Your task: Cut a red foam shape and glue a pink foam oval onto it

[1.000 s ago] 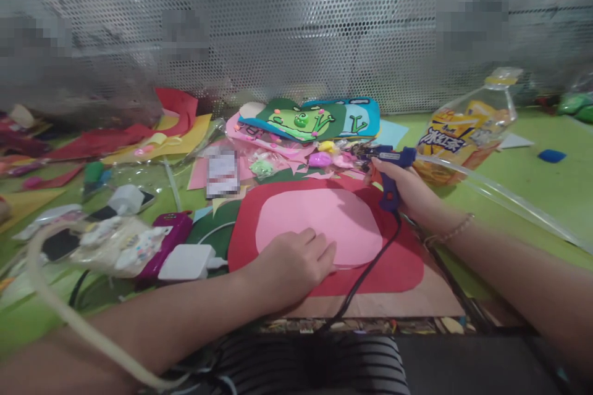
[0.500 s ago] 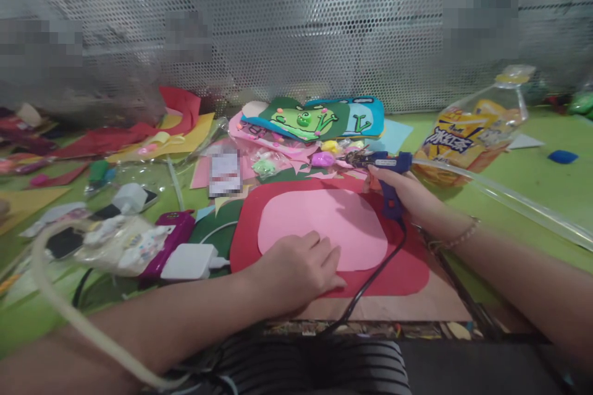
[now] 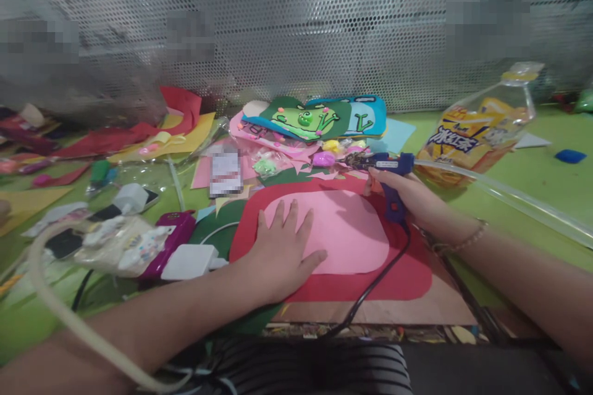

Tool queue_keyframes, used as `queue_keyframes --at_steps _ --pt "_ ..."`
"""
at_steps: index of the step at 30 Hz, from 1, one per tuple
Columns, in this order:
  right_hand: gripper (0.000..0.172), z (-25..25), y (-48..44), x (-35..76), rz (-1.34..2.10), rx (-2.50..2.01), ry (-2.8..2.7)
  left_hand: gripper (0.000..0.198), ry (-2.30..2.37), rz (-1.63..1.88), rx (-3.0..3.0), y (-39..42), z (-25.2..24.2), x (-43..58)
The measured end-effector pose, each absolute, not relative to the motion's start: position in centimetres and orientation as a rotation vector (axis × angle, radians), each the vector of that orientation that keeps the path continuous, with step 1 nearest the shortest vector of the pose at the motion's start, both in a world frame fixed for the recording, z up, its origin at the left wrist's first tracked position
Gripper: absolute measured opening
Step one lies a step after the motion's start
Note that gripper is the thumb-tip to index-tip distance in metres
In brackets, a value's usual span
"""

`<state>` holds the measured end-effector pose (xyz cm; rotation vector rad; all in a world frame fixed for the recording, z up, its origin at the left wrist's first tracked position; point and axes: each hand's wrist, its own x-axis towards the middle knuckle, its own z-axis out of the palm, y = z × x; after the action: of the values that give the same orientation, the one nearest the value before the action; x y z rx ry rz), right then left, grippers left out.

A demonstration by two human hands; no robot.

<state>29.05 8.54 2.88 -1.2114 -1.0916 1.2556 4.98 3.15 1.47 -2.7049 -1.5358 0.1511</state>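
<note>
My left hand [image 3: 282, 253] lies flat with its fingers spread on a pink rounded paper [image 3: 347, 228]. That pink piece rests on a larger red rounded paper [image 3: 398, 284], with brown board showing below it. In my right hand [image 3: 407, 194] is a dark blue glue gun [image 3: 393, 163], its nozzle pointing left above the papers' far edge. A clear glue stick [image 3: 504, 188] runs out of the gun's back to the right. The gun's black cord [image 3: 370, 287] crosses the red paper toward me.
A cut bottle [image 3: 467, 129] with a yellow label stands at the right. Behind the papers lie a decorated blue and green craft [image 3: 319, 117] and clay packets [image 3: 266, 163]. A purple power bank [image 3: 173, 237] and white adapter [image 3: 192, 261] are at the left.
My left hand has shifted to the left across the pink paper, and its fingers have spread and now point away from me. My right hand with the glue gun has barely moved.
</note>
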Motion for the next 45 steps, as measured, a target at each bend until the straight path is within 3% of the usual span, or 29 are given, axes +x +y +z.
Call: queue_keyframes --at_steps 9,18,26,45 --pt "0.016 3.1 8.1 28.6 1.361 -1.214 -1.070 0.070 -1.528 0.172 -2.692 3.1 2.0 5.0" --pt "0.018 3.3 7.8 27.8 1.396 -1.179 -1.140 0.058 -1.418 0.014 -2.592 3.8 3.8 4.6" --pt "0.025 3.1 8.1 27.8 1.329 -1.151 -1.211 0.072 -1.354 0.148 -2.828 3.9 2.8 5.3" --pt "0.018 3.4 7.8 27.6 1.360 -1.155 -1.190 0.070 -1.296 0.208 -2.902 4.3 2.9 4.9"
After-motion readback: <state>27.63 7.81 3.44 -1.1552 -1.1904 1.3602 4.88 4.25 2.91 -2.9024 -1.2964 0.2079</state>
